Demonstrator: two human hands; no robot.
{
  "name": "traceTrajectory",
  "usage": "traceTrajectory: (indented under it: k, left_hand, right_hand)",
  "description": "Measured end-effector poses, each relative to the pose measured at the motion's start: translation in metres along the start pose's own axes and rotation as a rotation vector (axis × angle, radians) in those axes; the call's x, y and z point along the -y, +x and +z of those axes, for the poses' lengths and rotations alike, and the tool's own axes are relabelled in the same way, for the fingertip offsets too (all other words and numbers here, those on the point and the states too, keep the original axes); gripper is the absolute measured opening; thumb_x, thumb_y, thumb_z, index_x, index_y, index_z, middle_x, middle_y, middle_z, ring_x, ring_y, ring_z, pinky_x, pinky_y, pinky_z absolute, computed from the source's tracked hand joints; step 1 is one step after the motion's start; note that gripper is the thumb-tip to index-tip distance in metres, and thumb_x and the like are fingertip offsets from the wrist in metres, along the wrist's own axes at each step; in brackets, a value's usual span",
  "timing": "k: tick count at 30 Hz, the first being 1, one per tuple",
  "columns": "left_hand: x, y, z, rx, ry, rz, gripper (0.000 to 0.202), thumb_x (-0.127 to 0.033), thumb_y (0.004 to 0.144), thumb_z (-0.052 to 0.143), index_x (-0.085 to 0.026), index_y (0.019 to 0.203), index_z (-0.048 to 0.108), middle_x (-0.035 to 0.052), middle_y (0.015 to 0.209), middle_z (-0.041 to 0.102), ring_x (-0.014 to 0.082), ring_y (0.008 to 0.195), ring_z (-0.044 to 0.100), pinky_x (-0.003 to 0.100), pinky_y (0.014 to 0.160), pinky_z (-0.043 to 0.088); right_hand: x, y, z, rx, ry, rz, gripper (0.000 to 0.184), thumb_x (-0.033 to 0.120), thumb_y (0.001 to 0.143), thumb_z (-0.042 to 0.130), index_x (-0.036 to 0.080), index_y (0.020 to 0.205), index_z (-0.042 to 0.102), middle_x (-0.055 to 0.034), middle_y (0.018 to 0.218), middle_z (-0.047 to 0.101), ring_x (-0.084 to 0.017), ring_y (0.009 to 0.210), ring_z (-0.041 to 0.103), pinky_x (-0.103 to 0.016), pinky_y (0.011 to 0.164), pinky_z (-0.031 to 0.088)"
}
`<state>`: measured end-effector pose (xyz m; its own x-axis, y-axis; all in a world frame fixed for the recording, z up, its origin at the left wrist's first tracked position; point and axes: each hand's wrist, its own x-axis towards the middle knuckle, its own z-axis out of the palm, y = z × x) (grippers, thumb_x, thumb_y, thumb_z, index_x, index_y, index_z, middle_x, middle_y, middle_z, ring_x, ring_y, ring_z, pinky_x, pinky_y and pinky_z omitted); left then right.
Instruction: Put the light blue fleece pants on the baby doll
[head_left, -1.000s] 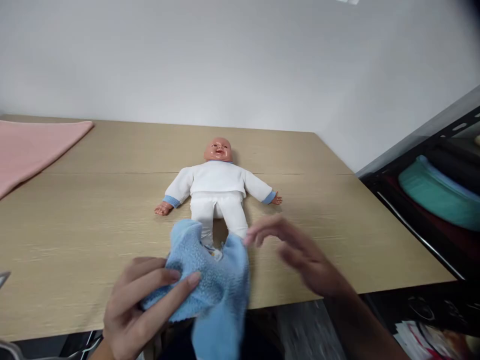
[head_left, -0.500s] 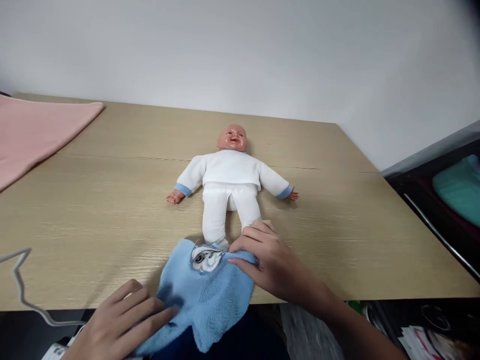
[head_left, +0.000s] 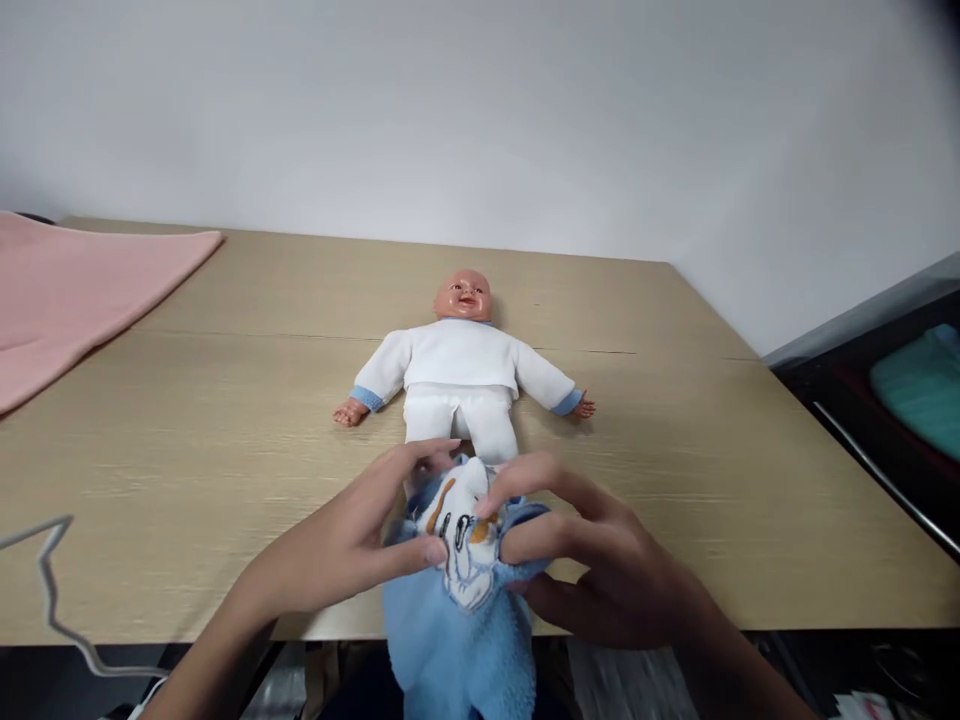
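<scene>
A plain pale-grey wall backs a wide light-brown wood-grain table; a flat pink fabric cloth lies at its far left, a bent pale-grey cable at its near left, and a rounded teal item sits off to the right beyond the edge.

As far as can be judged, the handling is at a middle stage; the bald plastic-headed baby doll lies face up at the table's centre, in a white fabric top with blue cuffs and in white leg coverings, while the fuzzy light-blue fleece garment is in the hands and not up on the doll's hips; the doll's feet are hidden, so whether they are inside the fleece cannot be told.

The garment is at the near edge, just below the doll's legs, its lower part hanging past the table; it looks soft and bunched at the top, with an embroidered white cartoon-face patch turned upward; the left hand grips its upper left, thumb over the patch; the right hand pinches the upper right edge, fingers curled narrowly around the cloth.
</scene>
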<state>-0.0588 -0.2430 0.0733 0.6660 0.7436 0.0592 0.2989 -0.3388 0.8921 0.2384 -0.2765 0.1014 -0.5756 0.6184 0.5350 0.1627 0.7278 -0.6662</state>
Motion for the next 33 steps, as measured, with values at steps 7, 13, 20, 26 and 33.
traceTrajectory:
  k: [7, 13, 20, 26, 33]
  left_hand:
    - [-0.005, 0.008, 0.008, 0.024, -0.307, -0.092, 0.055, -0.057, 0.115, 0.061, -0.030, 0.163, 0.056, 0.0092, 0.124, 0.080, 0.0263, 0.118, 0.078, 0.039, 0.104, 0.063]
    - [-0.004, 0.011, 0.011, 0.083, -0.537, -0.059, 0.048, -0.053, 0.113, 0.067, -0.034, 0.157, 0.065, 0.0095, 0.139, 0.079, 0.0264, 0.124, 0.078, 0.037, 0.103, 0.065]
    - [-0.009, -0.005, 0.023, -0.231, -0.232, 0.142, 0.046, -0.021, 0.106, 0.080, -0.043, 0.146, 0.072, 0.0008, 0.136, 0.078, 0.0155, 0.131, 0.075, 0.020, 0.114, 0.058]
    - [-0.006, -0.004, 0.036, -0.315, -0.083, 0.189, 0.061, -0.010, 0.106, 0.075, -0.043, 0.155, 0.063, 0.0008, 0.144, 0.072, 0.0141, 0.141, 0.066, 0.021, 0.123, 0.051]
    - [-0.001, 0.003, 0.039, -0.401, -0.019, 0.402, 0.062, -0.001, 0.100, 0.072, -0.032, 0.153, 0.065, 0.0091, 0.137, 0.076, 0.0235, 0.135, 0.069, 0.035, 0.115, 0.061]
  right_hand:
    - [-0.005, -0.021, 0.001, -0.101, -0.012, 0.013, 0.010, 0.019, 0.109, 0.071, 0.024, 0.117, 0.072, -0.0022, 0.115, 0.074, -0.012, 0.099, 0.074, -0.023, 0.091, 0.060]
    - [-0.010, -0.018, -0.002, -0.180, 0.159, 0.039, 0.017, 0.016, 0.107, 0.075, 0.025, 0.120, 0.071, 0.0008, 0.100, 0.067, -0.011, 0.084, 0.066, -0.022, 0.076, 0.056]
    - [-0.010, -0.029, -0.004, -0.166, 0.319, 0.087, 0.024, 0.028, 0.097, 0.088, 0.028, 0.108, 0.067, 0.0013, 0.089, 0.068, -0.019, 0.086, 0.063, -0.032, 0.078, 0.055]
    - [-0.009, -0.049, -0.003, -0.199, 0.287, 0.200, 0.031, 0.044, 0.095, 0.091, 0.030, 0.102, 0.065, -0.0063, 0.160, 0.049, -0.035, 0.152, 0.055, -0.052, 0.121, 0.056]
    - [-0.027, -0.040, 0.002, -0.214, 0.661, 0.289, 0.079, 0.070, 0.093, 0.086, 0.040, 0.152, 0.043, -0.0175, 0.183, 0.035, -0.043, 0.167, 0.046, -0.068, 0.123, 0.056]
